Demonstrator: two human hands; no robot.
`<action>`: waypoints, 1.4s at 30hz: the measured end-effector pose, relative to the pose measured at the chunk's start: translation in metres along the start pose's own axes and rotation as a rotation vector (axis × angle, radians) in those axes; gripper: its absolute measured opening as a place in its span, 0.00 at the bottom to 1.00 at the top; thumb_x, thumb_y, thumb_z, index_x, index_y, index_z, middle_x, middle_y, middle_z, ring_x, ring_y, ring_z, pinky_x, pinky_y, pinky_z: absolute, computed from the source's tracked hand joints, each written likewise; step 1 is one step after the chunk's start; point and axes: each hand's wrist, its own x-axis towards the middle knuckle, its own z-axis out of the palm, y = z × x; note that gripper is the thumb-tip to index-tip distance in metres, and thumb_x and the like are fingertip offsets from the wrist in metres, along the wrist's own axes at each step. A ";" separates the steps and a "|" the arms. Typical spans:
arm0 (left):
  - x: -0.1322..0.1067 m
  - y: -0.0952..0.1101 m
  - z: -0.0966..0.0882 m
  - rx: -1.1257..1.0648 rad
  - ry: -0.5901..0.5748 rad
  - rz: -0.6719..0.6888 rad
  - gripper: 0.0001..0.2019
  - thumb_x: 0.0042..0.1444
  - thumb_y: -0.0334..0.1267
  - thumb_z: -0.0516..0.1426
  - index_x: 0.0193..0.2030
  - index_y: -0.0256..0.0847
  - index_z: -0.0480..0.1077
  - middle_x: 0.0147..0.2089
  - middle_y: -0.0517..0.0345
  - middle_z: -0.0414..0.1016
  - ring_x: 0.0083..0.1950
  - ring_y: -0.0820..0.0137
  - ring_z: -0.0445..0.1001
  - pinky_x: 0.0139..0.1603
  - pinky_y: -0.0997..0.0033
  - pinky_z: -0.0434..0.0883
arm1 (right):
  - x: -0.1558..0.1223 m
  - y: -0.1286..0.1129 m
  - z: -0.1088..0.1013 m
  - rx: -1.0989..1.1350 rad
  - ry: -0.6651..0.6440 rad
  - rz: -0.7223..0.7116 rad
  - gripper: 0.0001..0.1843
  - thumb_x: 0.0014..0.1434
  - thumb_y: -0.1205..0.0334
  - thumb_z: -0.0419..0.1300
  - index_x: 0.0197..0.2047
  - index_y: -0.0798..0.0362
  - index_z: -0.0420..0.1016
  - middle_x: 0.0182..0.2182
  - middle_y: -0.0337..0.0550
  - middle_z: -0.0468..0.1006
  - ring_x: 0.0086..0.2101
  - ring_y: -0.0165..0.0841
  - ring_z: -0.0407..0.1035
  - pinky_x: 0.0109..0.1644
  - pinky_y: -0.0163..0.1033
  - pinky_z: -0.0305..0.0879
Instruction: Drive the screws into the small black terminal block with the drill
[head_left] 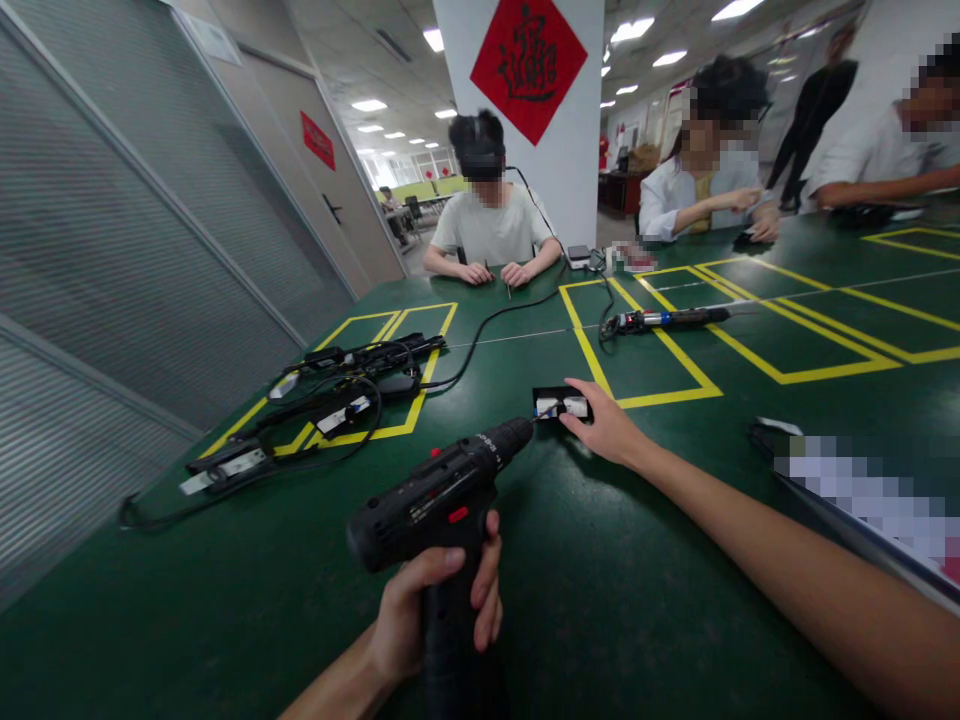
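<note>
My left hand is wrapped round the grip of a black cordless drill with red buttons. The drill's chuck points up and to the right, and its thin bit reaches a small black box-like part with white labels. Whether the bit's tip touches the part or only overlaps it, I cannot tell. My right hand grips the right end of this part between thumb and fingers, just above the green tabletop. Some of the part is hidden behind my fingers.
Black power adapters and cables lie within yellow tape outlines on the left. A black and blue pen-shaped electric tool lies to the right beyond my hand. A dark tray-like object is at the right. People sit across the green table.
</note>
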 end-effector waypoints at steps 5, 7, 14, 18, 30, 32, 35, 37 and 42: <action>-0.001 0.000 0.001 0.003 0.011 -0.003 0.16 0.53 0.38 0.44 0.47 0.34 0.58 0.24 0.60 0.62 0.19 0.71 0.69 0.24 0.68 0.66 | 0.000 0.000 0.000 0.003 0.000 -0.004 0.25 0.59 0.58 0.57 0.58 0.51 0.59 0.54 0.48 0.65 0.51 0.42 0.63 0.53 0.54 0.60; -0.001 0.000 0.000 0.007 0.005 -0.005 0.16 0.54 0.38 0.44 0.47 0.33 0.58 0.24 0.60 0.62 0.19 0.71 0.68 0.24 0.68 0.66 | 0.000 0.000 0.000 0.004 0.000 -0.001 0.25 0.59 0.58 0.57 0.58 0.51 0.59 0.54 0.48 0.65 0.51 0.42 0.63 0.53 0.54 0.60; -0.001 0.000 0.000 0.005 0.011 -0.010 0.15 0.54 0.38 0.44 0.47 0.34 0.58 0.24 0.60 0.62 0.19 0.71 0.68 0.25 0.67 0.66 | 0.000 0.001 0.000 0.011 -0.004 0.005 0.25 0.59 0.58 0.57 0.58 0.51 0.58 0.54 0.48 0.65 0.50 0.42 0.63 0.52 0.54 0.61; -0.001 0.000 0.000 0.013 0.018 -0.011 0.16 0.54 0.38 0.43 0.47 0.34 0.58 0.24 0.60 0.62 0.19 0.71 0.68 0.25 0.67 0.66 | 0.000 0.001 0.000 0.014 0.001 0.002 0.24 0.59 0.58 0.57 0.58 0.52 0.59 0.54 0.48 0.65 0.50 0.42 0.63 0.52 0.54 0.61; 0.000 0.000 0.000 0.005 0.024 -0.016 0.14 0.54 0.38 0.44 0.45 0.34 0.58 0.24 0.61 0.62 0.19 0.72 0.68 0.25 0.67 0.66 | 0.000 0.001 0.001 0.013 0.020 -0.019 0.21 0.60 0.59 0.56 0.55 0.53 0.62 0.52 0.48 0.67 0.49 0.41 0.65 0.51 0.53 0.62; 0.000 0.000 0.000 0.004 0.024 -0.019 0.13 0.54 0.38 0.44 0.44 0.34 0.59 0.24 0.61 0.61 0.19 0.72 0.68 0.25 0.67 0.66 | 0.000 0.001 0.001 0.014 0.019 -0.020 0.21 0.60 0.59 0.56 0.55 0.53 0.62 0.52 0.47 0.67 0.48 0.40 0.65 0.51 0.53 0.62; 0.000 0.001 0.000 0.008 0.025 -0.017 0.13 0.54 0.38 0.44 0.43 0.34 0.59 0.24 0.61 0.61 0.19 0.71 0.68 0.25 0.67 0.66 | 0.000 0.001 0.000 0.015 0.012 -0.020 0.21 0.60 0.59 0.56 0.55 0.53 0.62 0.51 0.47 0.67 0.48 0.40 0.65 0.50 0.52 0.63; -0.001 0.001 0.000 0.009 0.024 -0.015 0.12 0.54 0.38 0.44 0.43 0.34 0.59 0.24 0.61 0.61 0.19 0.71 0.68 0.25 0.67 0.66 | 0.000 0.001 0.000 0.015 0.009 -0.018 0.21 0.60 0.59 0.56 0.55 0.53 0.62 0.51 0.47 0.68 0.48 0.40 0.66 0.50 0.52 0.63; 0.000 0.001 0.000 0.004 0.022 -0.017 0.13 0.54 0.38 0.44 0.44 0.35 0.58 0.24 0.61 0.61 0.19 0.71 0.68 0.25 0.67 0.66 | 0.000 0.000 -0.001 0.011 0.005 -0.006 0.21 0.60 0.59 0.56 0.55 0.53 0.62 0.51 0.47 0.67 0.48 0.40 0.65 0.50 0.52 0.63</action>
